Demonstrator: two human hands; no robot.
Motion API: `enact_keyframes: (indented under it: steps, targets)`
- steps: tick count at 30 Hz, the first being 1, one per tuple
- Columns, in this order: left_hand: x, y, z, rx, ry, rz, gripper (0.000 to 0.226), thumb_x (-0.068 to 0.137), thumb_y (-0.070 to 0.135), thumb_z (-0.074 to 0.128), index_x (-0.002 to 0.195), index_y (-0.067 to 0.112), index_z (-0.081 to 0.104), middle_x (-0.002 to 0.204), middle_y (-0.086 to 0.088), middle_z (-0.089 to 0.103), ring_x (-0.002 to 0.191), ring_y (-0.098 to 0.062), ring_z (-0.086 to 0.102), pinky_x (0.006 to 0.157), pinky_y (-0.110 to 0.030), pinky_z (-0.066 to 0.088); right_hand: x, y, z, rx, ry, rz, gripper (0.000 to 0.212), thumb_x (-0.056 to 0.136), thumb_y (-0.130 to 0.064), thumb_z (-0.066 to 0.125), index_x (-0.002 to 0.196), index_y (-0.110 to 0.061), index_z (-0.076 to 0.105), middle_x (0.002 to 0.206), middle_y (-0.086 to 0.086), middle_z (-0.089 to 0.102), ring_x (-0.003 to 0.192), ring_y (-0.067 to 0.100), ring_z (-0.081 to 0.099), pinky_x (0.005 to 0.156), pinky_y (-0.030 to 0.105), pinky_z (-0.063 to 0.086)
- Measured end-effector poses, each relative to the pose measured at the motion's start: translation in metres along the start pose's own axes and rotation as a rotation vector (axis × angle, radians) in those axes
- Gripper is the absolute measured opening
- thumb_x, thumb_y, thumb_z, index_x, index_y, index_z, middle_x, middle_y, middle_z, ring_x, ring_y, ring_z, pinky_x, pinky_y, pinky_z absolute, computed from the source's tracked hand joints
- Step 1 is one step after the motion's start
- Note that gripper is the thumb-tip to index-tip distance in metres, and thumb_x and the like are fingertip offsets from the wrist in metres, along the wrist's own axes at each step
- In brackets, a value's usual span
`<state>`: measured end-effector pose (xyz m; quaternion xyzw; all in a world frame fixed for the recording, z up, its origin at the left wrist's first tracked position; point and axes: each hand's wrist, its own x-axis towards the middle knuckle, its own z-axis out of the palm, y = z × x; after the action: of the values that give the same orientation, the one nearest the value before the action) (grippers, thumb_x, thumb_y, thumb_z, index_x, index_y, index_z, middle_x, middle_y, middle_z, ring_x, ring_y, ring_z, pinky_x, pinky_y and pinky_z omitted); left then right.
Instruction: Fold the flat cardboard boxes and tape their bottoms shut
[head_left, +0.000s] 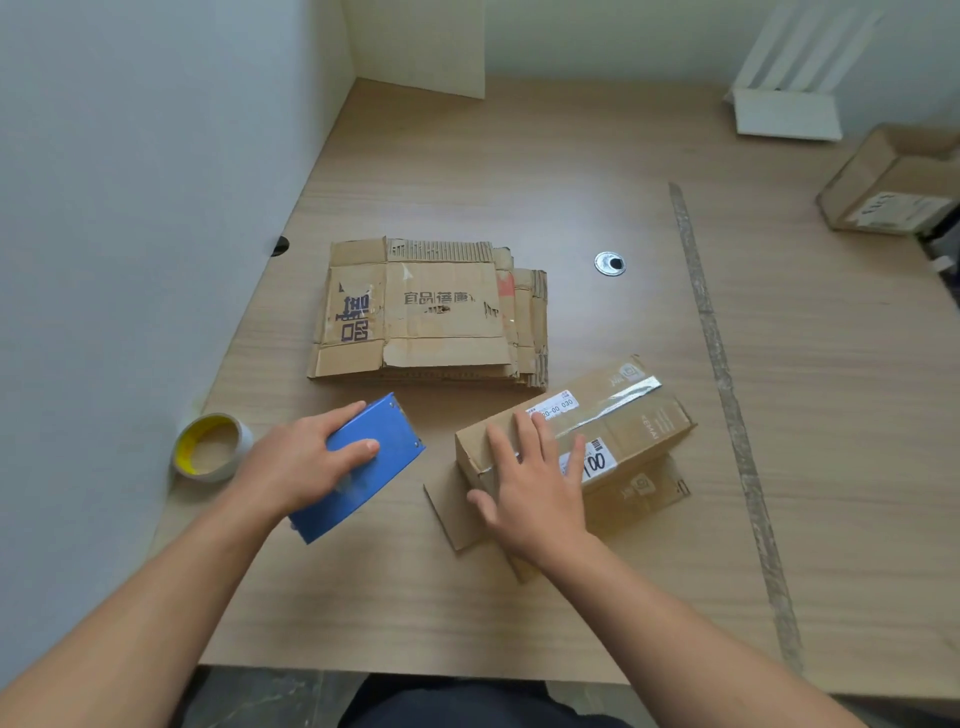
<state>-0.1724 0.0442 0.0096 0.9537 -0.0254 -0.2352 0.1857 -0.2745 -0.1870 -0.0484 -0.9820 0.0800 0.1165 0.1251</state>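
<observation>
At your far left, a roll of pale packing tape with a yellow core (212, 448) lies on the wood-grain bench (519, 597), just beside your wrist. Your left grip (296, 467) is clenched around a blue, boxy metal tape dispenser (384, 436), thumb on its near face and fingers over the far edge. Behind it sits the stack of flat, worn brown cardboard boxes (431, 312), untouched and waiting.

To the right, your right grip (535, 499) is released, with its fingers spread flat and pressing on top of the small folded brown cardboard box with white labels (649, 421). The box stands on its splayed lower flaps, and a shiny strip of clear tape runs along its upper seam.

Expect this box to be light and hollow: it will slide or tip under the dispenser's pull unless you keep that palm down. The corrugated walls are stiff at the edges but dent in mid-panel, so hold near a corner or along a folded edge. Clear tape is slick; rub it down firmly.
</observation>
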Motion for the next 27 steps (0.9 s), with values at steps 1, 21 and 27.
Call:
enact_keyframes:
  steps: [1,21,27]
  targets:
    - [0.0,0.002,0.001,-0.009,0.004,0.002,0.054,0.091,0.056,0.056,0.143,0.053,0.04,0.134,0.007,0.06,0.099,-0.016,0.051,0.079,-0.032,0.041,-0.003,0.006,0.0,0.007,-0.004,-0.006,0.077,0.092,-0.065,0.044,0.153,-0.035,0.01,0.165,0.001,-0.007,0.151,0.021,-0.019,0.114,0.06,-0.015]
    - [0.001,0.036,0.014,0.056,0.021,0.067,0.058,0.089,0.064,0.053,0.143,0.058,0.034,0.125,0.007,0.063,0.104,-0.019,0.056,0.086,-0.036,0.05,-0.009,0.033,0.013,-0.068,0.134,-0.015,0.054,0.064,-0.027,0.083,0.104,-0.024,0.046,0.148,0.008,0.048,0.14,0.033,0.043,0.097,0.077,0.031]
    - [0.002,0.058,0.018,0.045,-0.006,0.116,0.059,0.088,0.064,0.055,0.142,0.06,0.032,0.121,0.008,0.064,0.105,-0.019,0.055,0.085,-0.034,0.047,-0.017,0.085,-0.006,-0.021,0.04,-0.164,0.052,0.1,-0.029,0.05,0.147,-0.037,0.028,0.166,-0.013,-0.007,0.151,0.025,-0.02,0.116,0.058,-0.015]
